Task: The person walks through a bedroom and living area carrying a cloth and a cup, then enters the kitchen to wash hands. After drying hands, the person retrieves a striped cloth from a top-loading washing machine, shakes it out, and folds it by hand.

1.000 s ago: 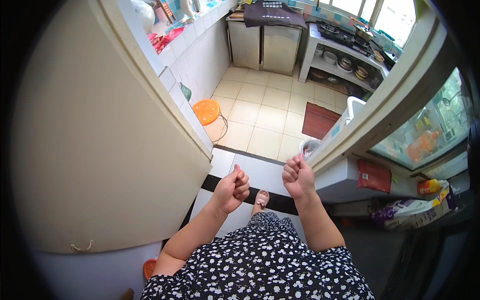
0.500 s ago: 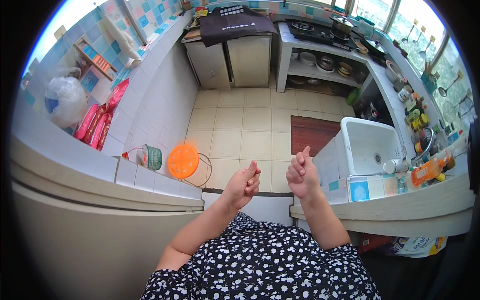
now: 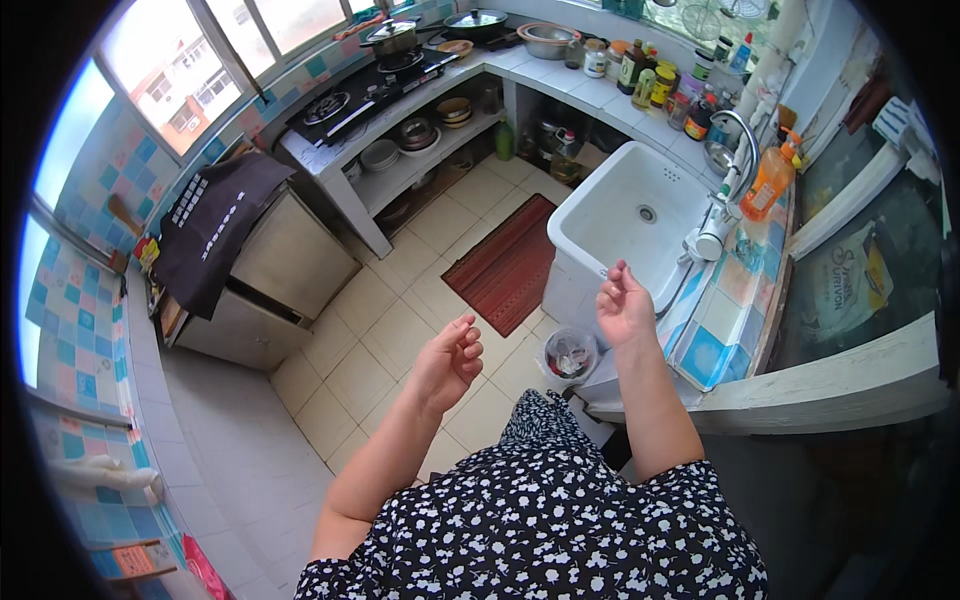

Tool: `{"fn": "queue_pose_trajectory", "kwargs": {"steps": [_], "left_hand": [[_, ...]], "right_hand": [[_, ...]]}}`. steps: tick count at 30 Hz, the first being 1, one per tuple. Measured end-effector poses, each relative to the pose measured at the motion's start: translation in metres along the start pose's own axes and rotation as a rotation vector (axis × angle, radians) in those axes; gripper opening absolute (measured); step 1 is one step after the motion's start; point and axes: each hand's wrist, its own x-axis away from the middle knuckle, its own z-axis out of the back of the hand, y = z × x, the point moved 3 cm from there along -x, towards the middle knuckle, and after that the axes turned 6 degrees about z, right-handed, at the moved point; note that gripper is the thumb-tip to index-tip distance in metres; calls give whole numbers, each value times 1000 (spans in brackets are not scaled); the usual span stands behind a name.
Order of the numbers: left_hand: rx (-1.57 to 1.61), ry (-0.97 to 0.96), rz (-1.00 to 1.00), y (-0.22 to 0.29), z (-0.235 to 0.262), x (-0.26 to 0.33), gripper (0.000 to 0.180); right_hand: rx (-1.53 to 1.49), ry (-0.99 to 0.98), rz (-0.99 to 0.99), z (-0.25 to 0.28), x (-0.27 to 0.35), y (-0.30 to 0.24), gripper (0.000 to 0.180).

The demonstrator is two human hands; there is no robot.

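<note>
Held up in front of me over the tiled floor, my left hand (image 3: 448,362) is loosely closed with its fingers curled in, and nothing shows in it. My right hand (image 3: 625,305) is also closed, thumb and fingertips together, with nothing visible between them. It hovers apart from the near edge of the white sink (image 3: 575,215). A chrome faucet (image 3: 742,150) curves over that sink's right side. Below and between my hands, a lined trash bin (image 3: 567,357) with scraps in it stands on the floor against the sink.
A red striped mat (image 3: 500,262) lies beside the sink. Several bottles and jars (image 3: 660,85) line the counter behind it, with an orange pump bottle (image 3: 768,180) near the faucet. Further off are a black gas stove (image 3: 365,95) and a cabinet (image 3: 290,250) under a dark cloth (image 3: 225,220).
My view has swung to the right and I have come into the kitchen, closer to the sink. Both hands stay raised and closed. The orange stool has left the view; the bin now shows.
</note>
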Motion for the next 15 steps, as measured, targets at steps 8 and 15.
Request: {"fn": "queue_pose_trajectory", "kwargs": {"steps": [8,15], "left_hand": [[-91,-104,311,65,-18,-162,8],[-113,-140,398,138,-67,-274,6]], "right_hand": [[-140,224,411,54,-147,-138,39],[-353,111,688,57,-236,-185,52]]}}
